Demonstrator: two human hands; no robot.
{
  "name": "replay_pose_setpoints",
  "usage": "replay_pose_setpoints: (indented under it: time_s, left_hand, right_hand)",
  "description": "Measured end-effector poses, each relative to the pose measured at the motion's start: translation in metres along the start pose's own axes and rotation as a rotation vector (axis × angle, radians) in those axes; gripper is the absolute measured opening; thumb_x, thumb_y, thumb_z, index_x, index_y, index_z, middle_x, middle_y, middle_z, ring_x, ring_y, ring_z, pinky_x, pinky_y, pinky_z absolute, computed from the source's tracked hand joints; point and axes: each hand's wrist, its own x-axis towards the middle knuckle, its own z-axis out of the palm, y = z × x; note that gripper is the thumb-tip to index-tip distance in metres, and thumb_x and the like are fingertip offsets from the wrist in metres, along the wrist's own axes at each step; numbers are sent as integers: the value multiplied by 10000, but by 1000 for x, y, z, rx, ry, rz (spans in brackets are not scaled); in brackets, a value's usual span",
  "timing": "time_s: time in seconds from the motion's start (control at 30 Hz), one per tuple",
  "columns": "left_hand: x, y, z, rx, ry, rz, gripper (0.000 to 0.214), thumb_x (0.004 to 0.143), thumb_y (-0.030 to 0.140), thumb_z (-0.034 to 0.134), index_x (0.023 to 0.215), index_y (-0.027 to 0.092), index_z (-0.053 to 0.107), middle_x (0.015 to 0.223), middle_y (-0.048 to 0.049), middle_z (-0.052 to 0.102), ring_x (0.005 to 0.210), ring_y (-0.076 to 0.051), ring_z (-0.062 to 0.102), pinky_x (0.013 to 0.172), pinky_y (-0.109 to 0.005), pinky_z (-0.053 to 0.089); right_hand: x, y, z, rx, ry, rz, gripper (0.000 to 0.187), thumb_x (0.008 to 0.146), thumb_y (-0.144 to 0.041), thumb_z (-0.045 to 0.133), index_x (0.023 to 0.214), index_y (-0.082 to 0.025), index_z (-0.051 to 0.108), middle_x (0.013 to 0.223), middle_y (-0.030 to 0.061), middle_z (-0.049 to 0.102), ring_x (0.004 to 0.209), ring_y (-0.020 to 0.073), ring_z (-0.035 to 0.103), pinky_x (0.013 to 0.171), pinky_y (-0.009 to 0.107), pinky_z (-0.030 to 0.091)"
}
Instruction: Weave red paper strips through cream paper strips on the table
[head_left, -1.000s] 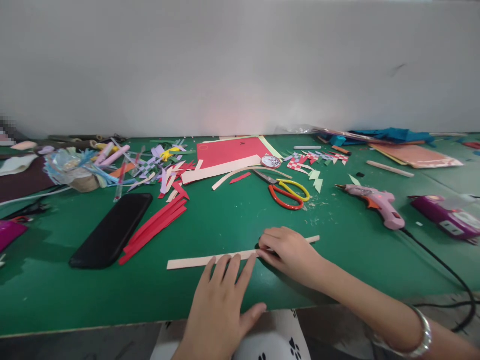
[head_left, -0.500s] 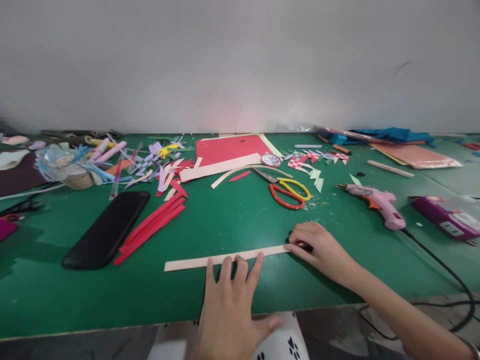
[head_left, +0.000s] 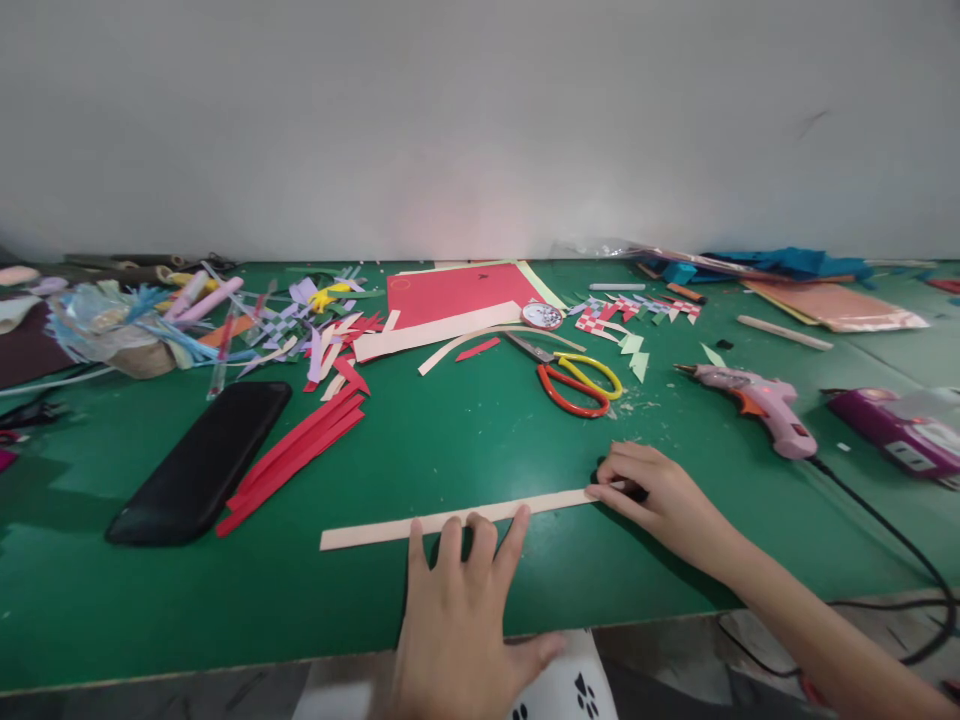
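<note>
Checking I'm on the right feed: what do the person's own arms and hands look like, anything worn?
Both are bare. The left hand shows no ring, glove or sleeve. The right hand has no ring, and its forearm is bare to the frame edge, no sleeve or watch visible.
</note>
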Motion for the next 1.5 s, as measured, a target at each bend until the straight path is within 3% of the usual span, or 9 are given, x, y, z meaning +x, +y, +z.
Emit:
replay_pose_setpoints:
  time_s: [0.37,1.1,1.37,1.5]
  left_hand:
    - [1,0,-1,12,-5,0,769,657,729,279,1302,312,236,1029,-99,486,945,-306,400,842,-592,283]
    - [1,2,-2,28,5,-17,758,656,697,364,1297,302,279,1057,-97,501,970,-318,406,857,-592,268]
    - [-4,-10,-1,4,10,39,736,675,636,420,1298,265,298,1094,-102,520,981,-319,428,859,-571,282]
    - [-6,-14,-7,-80,-30,23,735,680,674,356,1278,248,345,1129,-89,526,1025,-310,425,893,-545,274]
  right_hand:
    - [-2,0,4,-62,40,-24,322,841,-363,372,596,-172,461,541,3,465,515,110,435,507,224,341]
    - [-11,10,0,-46,6,141,317,837,-365,354,598,-185,458,601,27,479,580,146,457,555,274,376]
    - [-12,9,1,-83,23,161,349,839,-403,329,594,-187,451,602,29,476,587,150,461,553,278,381]
    - [-12,7,2,-91,55,156,371,837,-428,318,586,-190,454,593,28,476,576,146,458,539,275,377]
